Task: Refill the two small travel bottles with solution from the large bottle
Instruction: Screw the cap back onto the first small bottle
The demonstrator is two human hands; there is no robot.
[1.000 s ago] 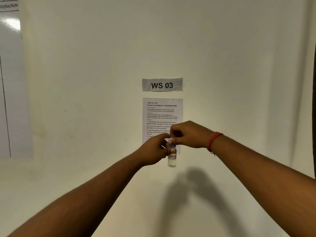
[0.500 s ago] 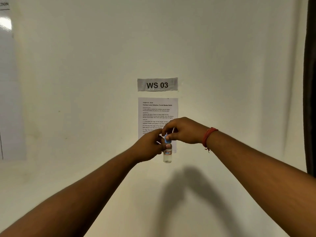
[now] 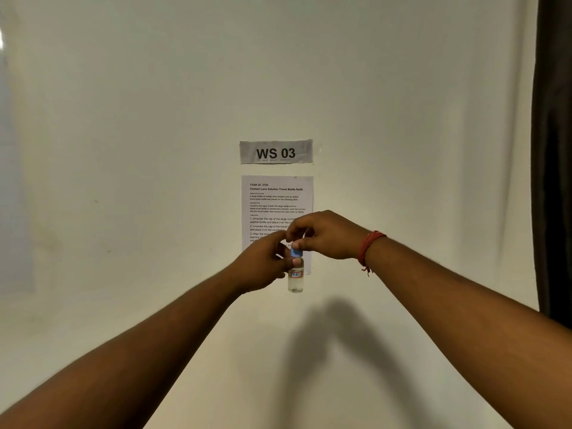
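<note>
Head camera looked out along two outstretched arms toward a pale wall. The left hand (image 3: 263, 261) was the lower grip: its fingers and thumb were curled round the upper part of a small clear travel bottle (image 3: 295, 278), which hung upright in the air in front of the wall, roughly at the middle of the view. The bottle carried a small label with a red border, and its lower part showed clear below the hand. The right hand (image 3: 325, 235) came in from the right and sat just above the left; its grip was closed on the blue cap (image 3: 296, 252) at the top of the bottle, pinching it between thumb and curled fingers. Whether the cap was tight on the neck or loosened could not be told. A red thread bracelet (image 3: 370, 247) circled the right wrist.

On the wall behind the hands a grey sign reading "WS 03" (image 3: 276, 152) hung above a printed instruction sheet (image 3: 277, 199) headed "Contact Lens Solution Travel Bottle Refill"; the hands and bottle covered the sheet's lower part. The shadow (image 3: 334, 345) of the hands and arms fell on the wall below and to the right of the bottle. A dark curtain (image 3: 554, 156) ran down the far right edge.
</note>
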